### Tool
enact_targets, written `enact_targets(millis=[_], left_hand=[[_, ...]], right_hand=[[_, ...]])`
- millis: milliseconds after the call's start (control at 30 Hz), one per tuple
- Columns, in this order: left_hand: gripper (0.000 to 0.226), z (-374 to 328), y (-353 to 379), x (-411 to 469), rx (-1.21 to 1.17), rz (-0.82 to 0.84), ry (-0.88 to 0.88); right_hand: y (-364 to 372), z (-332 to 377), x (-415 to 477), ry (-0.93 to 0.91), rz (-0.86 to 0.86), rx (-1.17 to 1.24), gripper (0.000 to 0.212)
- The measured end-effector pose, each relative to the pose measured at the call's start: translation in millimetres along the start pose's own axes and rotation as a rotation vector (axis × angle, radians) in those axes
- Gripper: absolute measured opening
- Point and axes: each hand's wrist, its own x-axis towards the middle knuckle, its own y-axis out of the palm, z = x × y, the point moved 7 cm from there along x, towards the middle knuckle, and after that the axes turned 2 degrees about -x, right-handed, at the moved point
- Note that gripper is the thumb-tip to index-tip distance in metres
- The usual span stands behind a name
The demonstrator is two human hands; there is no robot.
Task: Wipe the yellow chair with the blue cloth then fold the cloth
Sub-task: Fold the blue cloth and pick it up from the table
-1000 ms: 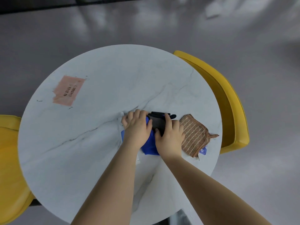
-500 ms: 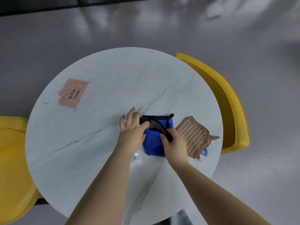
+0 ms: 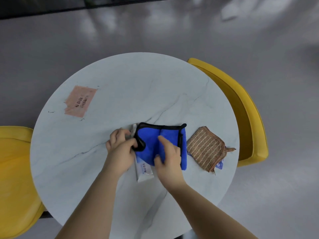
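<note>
Round marble table [image 3: 155,94], blue cloth [image 3: 151,140], tube [image 3: 144,171], striped pouch [image 3: 204,148]

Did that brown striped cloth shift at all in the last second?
No. The brown striped cloth lies in the same spot by the right edge of the table, its tail pointing toward the yellow chair.
</note>
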Motion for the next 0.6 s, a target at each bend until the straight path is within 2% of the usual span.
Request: enact_targets(millis=[67, 133, 167, 233, 367, 433, 533, 600], left_hand=[[0.028, -2.8, -3.0, -2.4, 0.118, -0.013, 0.086], [0.025, -4.7, -3.8, -4.3, 0.147, -0.030, 0.100], [0.018, -5.5, -5.3, -6.3, 0.100, -0.036, 0.068], [0.012, -4.5, -7.3, -11.8, -0.041, -0.053, -0.034], [0.055, -1.3, -6.8, -24.5, -0.190, -0.002, -0.205], [0.052, -5.3, -2.4, -26.2, -0.177, 0.053, -0.236], [0.029, -34.7, -7.5, -18.3, -0.293, 0.004, -0.180], [0.023, -78.7, -10.9, -11.8, -0.287, 0.003, 0.006]], right_hand=[[-6.0, -14.7, 5.0, 0.055, -0.051, -0.065, 0.050], [-0.9, -22.2, 7.3, 0.042, -0.005, -0.274, 0.033], [6.2, -22.7, 6.3, 0.011, 0.050, -0.391, 0.033], [20.3, -22.7, 0.9, -0.059, 0.169, -0.567, 0.045], [26.1, -27.4, -6.1, -0.098, 0.202, -0.670, 0.055], [27.1, -26.2, -8.9, -0.136, 0.193, -0.702, 0.056], [26.3, -24.4, -8.9, -0.111, 0.200, -0.584, 0.052], [10.4, -14.2, -8.1, -0.048, 0.156, -0.244, 0.036]])
